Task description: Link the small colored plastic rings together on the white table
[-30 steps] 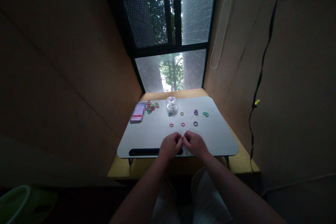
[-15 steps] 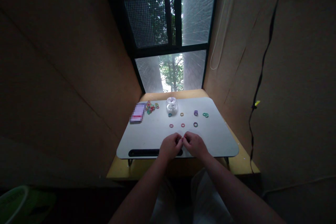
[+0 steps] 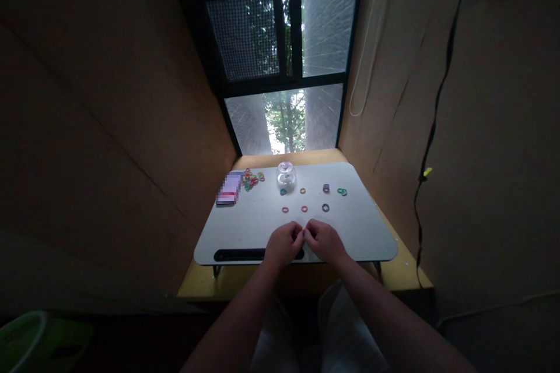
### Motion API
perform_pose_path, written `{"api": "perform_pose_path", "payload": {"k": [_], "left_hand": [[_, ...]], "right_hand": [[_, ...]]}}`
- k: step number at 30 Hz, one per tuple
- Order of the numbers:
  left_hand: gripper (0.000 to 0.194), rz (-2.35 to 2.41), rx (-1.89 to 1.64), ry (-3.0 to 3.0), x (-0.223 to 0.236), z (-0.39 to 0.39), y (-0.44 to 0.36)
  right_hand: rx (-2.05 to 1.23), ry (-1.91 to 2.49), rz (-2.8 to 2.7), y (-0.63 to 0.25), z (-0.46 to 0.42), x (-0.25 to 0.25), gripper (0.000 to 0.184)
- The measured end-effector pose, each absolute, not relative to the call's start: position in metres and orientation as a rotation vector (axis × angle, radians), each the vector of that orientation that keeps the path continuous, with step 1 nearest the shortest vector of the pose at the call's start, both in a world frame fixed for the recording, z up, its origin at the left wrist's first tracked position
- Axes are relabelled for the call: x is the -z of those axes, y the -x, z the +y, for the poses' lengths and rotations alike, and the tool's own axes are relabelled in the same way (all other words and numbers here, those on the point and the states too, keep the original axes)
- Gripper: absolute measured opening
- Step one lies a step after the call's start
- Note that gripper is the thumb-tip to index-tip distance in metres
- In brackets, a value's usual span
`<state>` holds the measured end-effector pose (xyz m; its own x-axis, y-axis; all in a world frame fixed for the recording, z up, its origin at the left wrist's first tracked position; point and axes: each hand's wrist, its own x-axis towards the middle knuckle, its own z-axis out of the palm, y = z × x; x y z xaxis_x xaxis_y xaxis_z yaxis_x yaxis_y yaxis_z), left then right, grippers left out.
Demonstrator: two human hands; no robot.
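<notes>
My left hand (image 3: 285, 242) and my right hand (image 3: 322, 240) meet fingertip to fingertip above the front of the white lap table (image 3: 367, 233). Both are closed in a pinch, and what lies between the fingers is hidden or too small to name. Just beyond them small coloured rings lie in two rows. The nearer row has a pink ring (image 3: 285, 210), a red ring (image 3: 304, 208) and a dark ring (image 3: 325, 208). Farther back are a blue ring (image 3: 283, 192), a yellow ring (image 3: 303, 190), purple rings (image 3: 326, 188) and green rings (image 3: 342, 192).
A clear jar (image 3: 286, 176) stands at the back middle of the table. Left of it is a pile of mixed coloured rings (image 3: 252, 179), beside a phone-like slab (image 3: 230, 188) with a blurred screen. A black slot (image 3: 240, 254) runs along the front edge. A cable (image 3: 433, 122) hangs at right.
Both hands stay pinched together in the same place, with at most slight finger movement. The rings, jar and pile have not moved; the view shifts very slightly.
</notes>
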<state>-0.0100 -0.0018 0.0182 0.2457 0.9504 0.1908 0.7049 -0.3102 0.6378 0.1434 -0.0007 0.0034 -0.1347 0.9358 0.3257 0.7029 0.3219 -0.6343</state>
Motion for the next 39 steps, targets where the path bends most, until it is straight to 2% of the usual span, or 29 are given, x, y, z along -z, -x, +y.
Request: {"api": "perform_pose_path", "payload": {"k": [39], "left_hand": [[0.018, 1.503, -0.795, -2.107, -0.0158, -0.0009, 0.0106]], "right_hand": [[-0.42, 1.439, -1.905, -0.1434, -0.0011, -0.0038, 0.016]]}}
